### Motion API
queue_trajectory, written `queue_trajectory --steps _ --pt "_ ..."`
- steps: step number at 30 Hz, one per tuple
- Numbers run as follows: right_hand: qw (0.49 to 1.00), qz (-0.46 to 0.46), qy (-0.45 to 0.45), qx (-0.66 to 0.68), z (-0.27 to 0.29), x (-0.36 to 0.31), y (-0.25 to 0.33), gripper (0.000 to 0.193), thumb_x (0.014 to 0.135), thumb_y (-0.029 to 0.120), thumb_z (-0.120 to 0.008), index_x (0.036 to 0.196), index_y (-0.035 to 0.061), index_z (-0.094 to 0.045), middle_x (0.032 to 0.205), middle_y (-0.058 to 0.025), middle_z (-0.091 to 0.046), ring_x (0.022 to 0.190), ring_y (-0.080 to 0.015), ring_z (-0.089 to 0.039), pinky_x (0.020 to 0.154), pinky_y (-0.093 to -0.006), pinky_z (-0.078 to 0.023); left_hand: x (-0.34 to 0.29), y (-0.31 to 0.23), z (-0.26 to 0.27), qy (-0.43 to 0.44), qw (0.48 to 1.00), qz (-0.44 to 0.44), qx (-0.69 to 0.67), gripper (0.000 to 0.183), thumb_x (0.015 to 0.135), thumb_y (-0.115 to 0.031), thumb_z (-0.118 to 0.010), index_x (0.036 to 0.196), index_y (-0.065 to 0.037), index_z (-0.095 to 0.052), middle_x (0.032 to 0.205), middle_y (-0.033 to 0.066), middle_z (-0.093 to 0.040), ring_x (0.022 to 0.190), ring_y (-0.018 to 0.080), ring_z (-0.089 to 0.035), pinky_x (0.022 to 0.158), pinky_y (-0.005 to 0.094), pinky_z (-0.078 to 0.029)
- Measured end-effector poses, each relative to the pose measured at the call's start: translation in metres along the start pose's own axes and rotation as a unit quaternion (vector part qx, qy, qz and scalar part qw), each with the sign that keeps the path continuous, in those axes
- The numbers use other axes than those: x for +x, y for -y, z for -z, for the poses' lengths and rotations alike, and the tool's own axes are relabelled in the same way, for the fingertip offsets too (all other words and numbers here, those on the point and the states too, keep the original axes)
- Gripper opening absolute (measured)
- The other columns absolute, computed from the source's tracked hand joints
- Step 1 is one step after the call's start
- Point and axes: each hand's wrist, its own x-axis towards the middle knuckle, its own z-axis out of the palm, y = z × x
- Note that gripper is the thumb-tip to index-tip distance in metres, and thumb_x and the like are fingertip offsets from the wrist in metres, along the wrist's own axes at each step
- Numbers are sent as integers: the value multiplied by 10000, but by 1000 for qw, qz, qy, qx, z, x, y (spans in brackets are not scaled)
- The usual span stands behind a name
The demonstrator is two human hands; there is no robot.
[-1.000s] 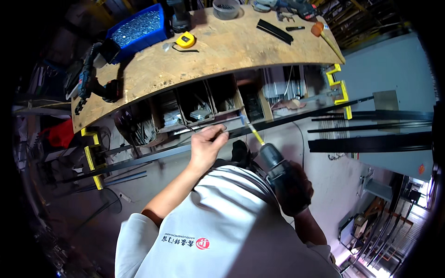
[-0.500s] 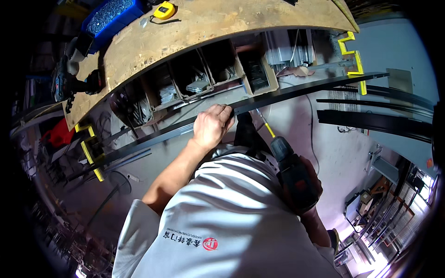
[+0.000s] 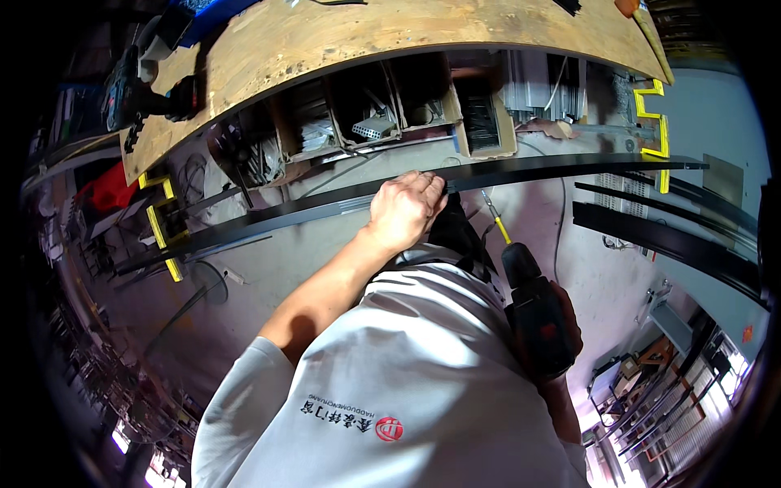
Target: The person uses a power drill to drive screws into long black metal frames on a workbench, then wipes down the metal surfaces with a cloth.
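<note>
A long black metal profile spans the view in front of me, lying across yellow stepped brackets on the left and right. My left hand is closed around the middle of the profile, fingers curled over its far edge. In my right hand is a black power drill, held by its grip, mostly hidden behind the tool. The drill carries a long bit with a yellow sleeve. The bit's tip points up toward the profile and stands apart from it.
Beyond the profile is a wooden workbench, with open compartments of metal parts beneath. Another drill rests at its left end. More black profiles lie at the right on a grey surface. A cable trails on the floor.
The view has shifted, so the bench, profile and hands sit farther right in the picture. My left hand still grips the profile, and the drill remains in my right hand.
</note>
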Motion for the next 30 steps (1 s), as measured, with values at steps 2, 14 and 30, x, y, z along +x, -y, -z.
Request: queue_trajectory --steps 2,14,30 --pt "1000 27 1 -15 0 1 -3 720 832 116 -856 1452 -31 -519 1132 -151 -760 992 -205 -745 905 -314 -573 0 1 -2 -7 1000 -2 4 260 817 -134 -787 1032 -5 -718 969 120 -733 833 304 -706 680 402 -591" --pt "999 10 40 7 0 3 4 709 842 115 -841 1462 -16 -522 1091 -129 -772 959 -180 -745 866 -304 -575 0 6 -4 -2 1000 -15 15 272 815 -140 -782 1036 11 -737 974 146 -745 837 307 -716 684 395 -600" --pt "994 -29 89 63 2 13 12 681 902 79 -794 1492 -35 -473 1213 -160 -731 1073 -200 -711 966 -325 -540 1 12 -4 -18 1000 -19 -1 257 813 -138 -794 1028 -15 -726 926 104 -726 799 281 -701 666 376 -581"
